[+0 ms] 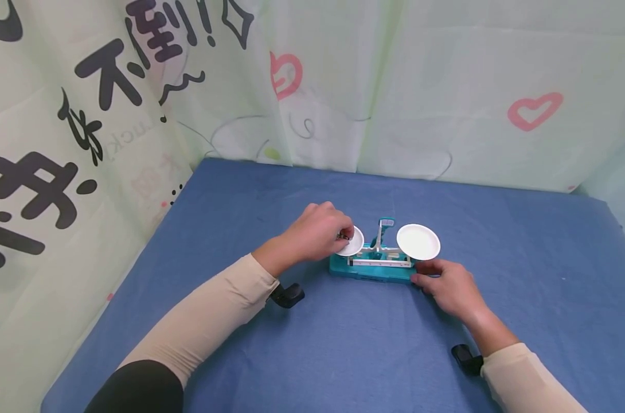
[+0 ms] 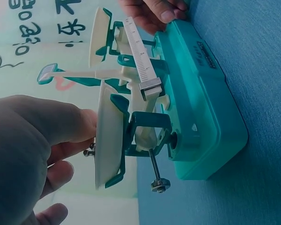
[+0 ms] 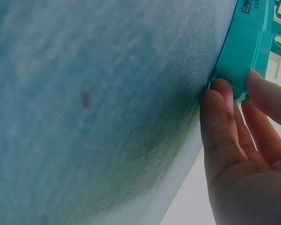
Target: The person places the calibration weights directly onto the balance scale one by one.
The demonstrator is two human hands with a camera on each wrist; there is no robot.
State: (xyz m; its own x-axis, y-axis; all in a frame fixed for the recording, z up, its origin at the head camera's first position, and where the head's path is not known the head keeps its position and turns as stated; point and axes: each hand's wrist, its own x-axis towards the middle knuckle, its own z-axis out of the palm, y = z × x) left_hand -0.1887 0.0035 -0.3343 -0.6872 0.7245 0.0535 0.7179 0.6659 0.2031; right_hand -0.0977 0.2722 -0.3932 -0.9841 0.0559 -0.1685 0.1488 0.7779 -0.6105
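Note:
A teal balance scale (image 1: 374,272) with two white pans stands on the blue table. At its left pan (image 1: 355,245), my left hand (image 1: 320,232) pinches some small shiny metal pieces (image 2: 88,152); their exact kind is too small to tell. Thumb and index finger are close against the pan's face in the left wrist view, while the other fingers curl loosely. My right hand (image 1: 449,287) grips the right end of the scale's base, thumb on one side and fingertips on the other. Above that hand is the right pan (image 1: 418,241), with nothing on it.
The blue cloth (image 1: 343,350) covers the table around the scale. White printed curtains (image 1: 446,86) hang behind and along the left side. A black wrist camera (image 1: 288,295) sits under the left wrist, and another black camera (image 1: 466,360) beside the right.

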